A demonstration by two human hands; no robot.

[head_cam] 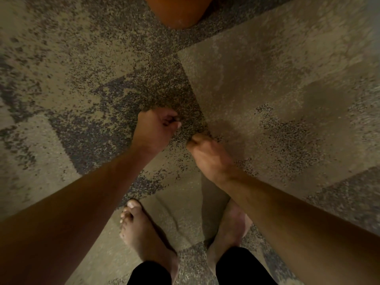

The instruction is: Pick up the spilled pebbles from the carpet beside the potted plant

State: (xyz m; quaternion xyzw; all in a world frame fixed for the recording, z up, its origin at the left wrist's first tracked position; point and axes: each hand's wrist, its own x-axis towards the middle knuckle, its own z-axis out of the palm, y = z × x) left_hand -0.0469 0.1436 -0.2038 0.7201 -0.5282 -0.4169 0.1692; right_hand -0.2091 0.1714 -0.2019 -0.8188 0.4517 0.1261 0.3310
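Terracotta pot: top edge, standing on mottled carpet. Left hand: fist curled, likely cupping gathered pebbles; contents hidden. Right hand: fingertips pinched at the pile, blurred, grasp uncertain. Hands near, not touching. Loose pebbles: none distinguishable against the speckled pattern.

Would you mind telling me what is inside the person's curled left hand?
The left hand is curled into a loose fist above the mottled beige-and-grey carpet. Only a dark gap shows between its fingers; any pebbles inside are covered.
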